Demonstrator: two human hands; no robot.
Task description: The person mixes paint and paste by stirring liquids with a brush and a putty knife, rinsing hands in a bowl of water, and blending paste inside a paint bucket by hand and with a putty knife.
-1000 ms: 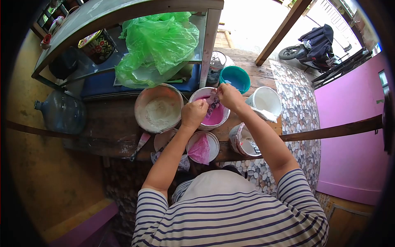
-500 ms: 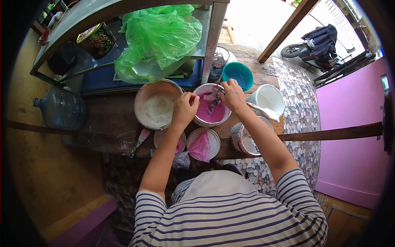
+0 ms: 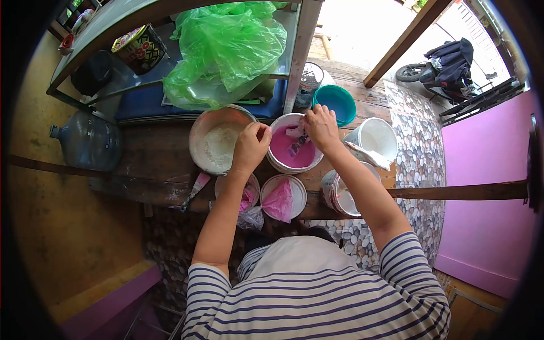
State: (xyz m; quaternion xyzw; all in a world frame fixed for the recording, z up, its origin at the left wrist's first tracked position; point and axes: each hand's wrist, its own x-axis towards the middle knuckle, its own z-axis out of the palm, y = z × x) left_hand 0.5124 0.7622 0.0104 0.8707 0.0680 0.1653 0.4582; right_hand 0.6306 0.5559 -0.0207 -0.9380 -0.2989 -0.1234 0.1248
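A white bucket [image 3: 279,165] holds bright pink liquid. In it a pink-smeared, dark-mottled tool [image 3: 297,145] leans against the far right inner wall; its exact kind is unclear. My right hand [image 3: 323,129] is closed at that bucket's right rim, fingers bent over the tool's upper end. My left hand [image 3: 252,144] hovers between this bucket and a wider tub [image 3: 198,133] of whitish powder. Its thumb and fingertips are pinched together; anything between them is too small to make out. Close to my body lie a pink-filled plastic bag [image 3: 279,201] on a round white lid [image 3: 301,198] and a pink-ended scraper [image 3: 198,184].
Right of the bucket stand a teal tub [image 3: 348,107], a white pail [image 3: 391,139] with a whitish-coated tool across it, and another smeared pail [image 3: 328,190]. A paint-stained can [image 3: 309,85] is behind. A shelf with a green plastic bag [image 3: 226,51] overhangs the bench; a water jug [image 3: 90,141] sits left.
The view has shifted slightly, so the bench items sit a little further right. My right hand stays at the bucket rim, and my left hand remains pinched beside it.
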